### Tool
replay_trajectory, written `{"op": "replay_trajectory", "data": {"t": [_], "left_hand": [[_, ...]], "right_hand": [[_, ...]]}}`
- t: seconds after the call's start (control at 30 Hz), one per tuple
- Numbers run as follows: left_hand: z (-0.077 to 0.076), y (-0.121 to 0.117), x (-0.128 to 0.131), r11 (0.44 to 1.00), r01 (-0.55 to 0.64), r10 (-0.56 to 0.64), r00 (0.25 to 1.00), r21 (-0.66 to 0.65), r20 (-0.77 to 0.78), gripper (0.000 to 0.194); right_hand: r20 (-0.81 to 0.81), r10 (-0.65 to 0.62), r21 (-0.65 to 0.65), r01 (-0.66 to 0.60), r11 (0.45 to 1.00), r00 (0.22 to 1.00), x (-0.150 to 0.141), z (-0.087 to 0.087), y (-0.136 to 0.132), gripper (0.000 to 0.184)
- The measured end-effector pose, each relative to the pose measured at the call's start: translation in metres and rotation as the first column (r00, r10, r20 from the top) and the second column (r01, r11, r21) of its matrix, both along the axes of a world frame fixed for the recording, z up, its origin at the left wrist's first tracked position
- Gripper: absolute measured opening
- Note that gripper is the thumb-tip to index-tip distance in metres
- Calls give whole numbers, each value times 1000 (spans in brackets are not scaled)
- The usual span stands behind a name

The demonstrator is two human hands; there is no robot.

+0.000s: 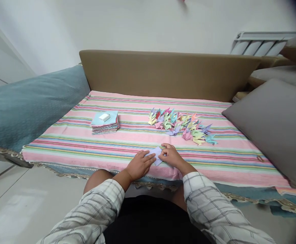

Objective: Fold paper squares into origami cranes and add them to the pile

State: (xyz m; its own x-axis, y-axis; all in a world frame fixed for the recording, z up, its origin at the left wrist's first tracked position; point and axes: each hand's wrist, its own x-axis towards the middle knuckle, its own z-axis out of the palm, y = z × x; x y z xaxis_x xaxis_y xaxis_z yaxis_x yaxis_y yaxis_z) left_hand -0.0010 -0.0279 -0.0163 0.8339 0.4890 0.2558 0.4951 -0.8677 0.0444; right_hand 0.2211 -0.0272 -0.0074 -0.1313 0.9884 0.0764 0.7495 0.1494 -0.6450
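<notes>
Angular lilac paper [156,150] is lying partly under the flattened left hand [141,164]. The right hand [172,157] is pinching the paper's edge.

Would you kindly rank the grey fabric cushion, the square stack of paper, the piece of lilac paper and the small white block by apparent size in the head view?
1. Grey fabric cushion
2. Square stack of paper
3. Piece of lilac paper, partly covered
4. Small white block

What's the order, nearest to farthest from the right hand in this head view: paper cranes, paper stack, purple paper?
1. Purple paper: at the right hand's fingertips, on its left.
2. Paper cranes: just beyond it.
3. Paper stack: well over to the left.
</notes>
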Motion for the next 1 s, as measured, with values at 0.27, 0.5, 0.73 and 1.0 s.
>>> {"op": "replay_trajectory", "data": {"t": [0.27, 0.5, 0.73, 1.0], "left_hand": [[-3, 0, 0, 998, 2, -3, 1000, 60, 5, 41], [0, -1, 1, 997, 2, -1, 1000, 76, -15, 40], [-2, -1, 0, 997, 5, -3, 1000, 82, -17, 43], [1, -2, 1, 997, -3, 7, 999, 83, -48, 44]], "right_hand": [[42, 6, 58, -8, 998, 999, -3, -1, -1, 9], [13, -76, 92, 75, 993, 997, 1, -3, -11, 9], [-9, -102, 36, 102, 994, 995, 5, 3, -14, 11], [-51, -150, 52, 153, 987, 987, 6, -4, -10, 6]]}}
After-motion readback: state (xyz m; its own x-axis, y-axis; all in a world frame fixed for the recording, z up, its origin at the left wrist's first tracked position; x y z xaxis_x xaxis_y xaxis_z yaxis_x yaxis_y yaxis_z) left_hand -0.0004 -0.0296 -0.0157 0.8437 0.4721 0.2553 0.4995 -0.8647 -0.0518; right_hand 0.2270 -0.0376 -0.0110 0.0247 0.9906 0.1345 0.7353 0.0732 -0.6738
